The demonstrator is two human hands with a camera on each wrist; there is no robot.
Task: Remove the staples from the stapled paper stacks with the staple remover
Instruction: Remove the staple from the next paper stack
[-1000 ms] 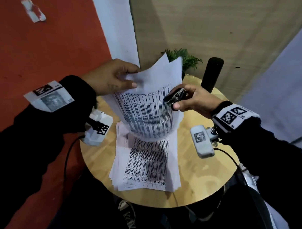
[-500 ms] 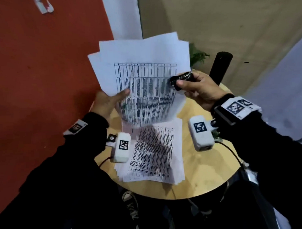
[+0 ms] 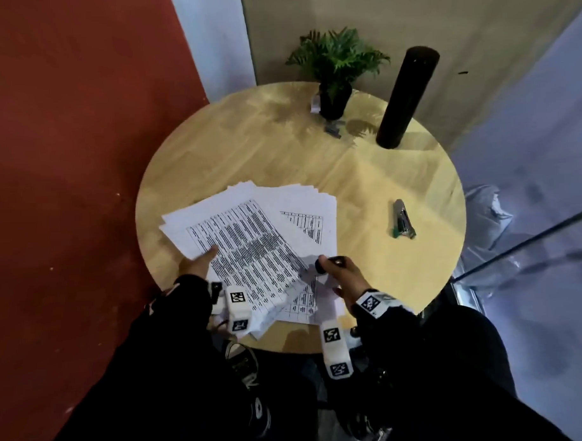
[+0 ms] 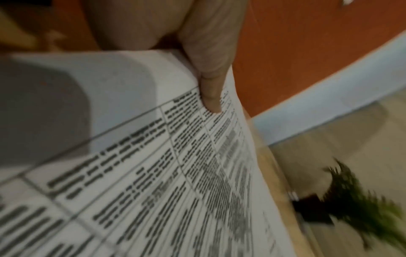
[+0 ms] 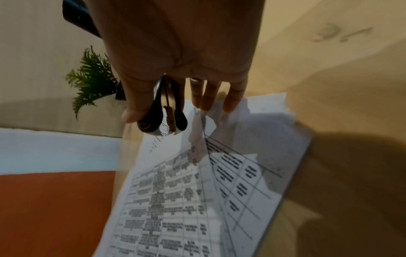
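Observation:
A printed paper stack (image 3: 247, 248) lies slanted over a lower pile of sheets (image 3: 310, 203) at the near left of the round wooden table (image 3: 364, 178). My left hand (image 3: 199, 264) pinches the stack's left edge, and its thumb (image 4: 211, 83) presses on the printed page (image 4: 153, 173). At the stack's near right corner, my right hand (image 3: 342, 278) grips the black staple remover (image 3: 329, 263). In the right wrist view the staple remover (image 5: 162, 118) sits between thumb and forefinger, squeezed together, while the other fingertips (image 5: 208, 97) touch a crumpled paper corner (image 5: 239, 111). No staple is visible.
A grey stapler (image 3: 403, 221) lies on the right side of the table. At the far edge stand a small potted plant (image 3: 335, 70) and a tall black cylinder (image 3: 407, 97), with small grey pieces (image 3: 332, 129) between them. Red floor lies to the left.
The stack was held up in the air in front of me; both hands have brought it down flat onto the lower pile, near the table's front edge. The remover stays in my right hand.

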